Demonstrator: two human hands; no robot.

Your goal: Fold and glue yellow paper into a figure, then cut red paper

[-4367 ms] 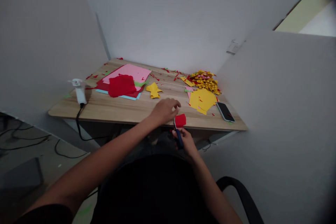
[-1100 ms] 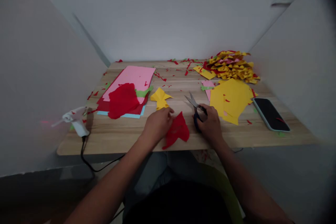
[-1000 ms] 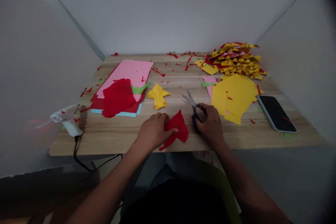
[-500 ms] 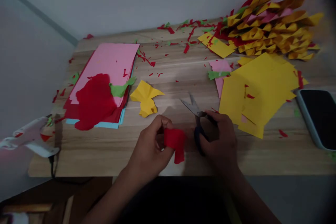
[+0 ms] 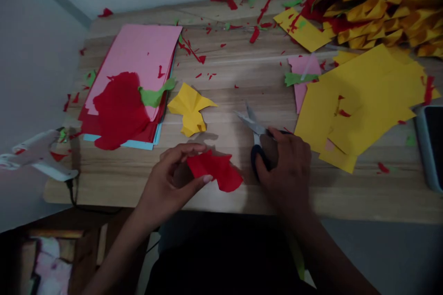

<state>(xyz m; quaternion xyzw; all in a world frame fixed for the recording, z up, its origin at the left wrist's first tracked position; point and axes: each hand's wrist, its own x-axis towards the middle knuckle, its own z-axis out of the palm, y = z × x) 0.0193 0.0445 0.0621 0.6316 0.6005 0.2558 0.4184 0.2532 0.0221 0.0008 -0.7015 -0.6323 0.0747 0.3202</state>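
Note:
My left hand [image 5: 175,177] pinches a red paper piece [image 5: 221,173] between thumb and fingers, low over the front of the table. The piece is partly unfolded, with an uneven cut edge. To its right, my right hand [image 5: 287,166] grips a pair of scissors [image 5: 258,138] by the dark handles; the blades are parted and point up and to the left, away from the red paper. Just beyond my left hand lies a creased yellow paper cutout [image 5: 191,108]. A larger red paper cutout [image 5: 121,113] rests on a pink paper stack [image 5: 145,50], beside a green paper strip [image 5: 155,96].
Yellow paper sheets [image 5: 363,97] lie at the right, near a phone [image 5: 431,147]. Many folded yellow paper pieces [image 5: 384,9] are heaped at the back right. A white glue gun [image 5: 43,154] with a cord stands at the left edge. Red and green scraps litter the wooden table [image 5: 138,189].
The red paper has opened from a curled fold into a wider, flatter piece, and my left hand has moved left with it. The scissors stay parted in my right hand. The camera view has shifted.

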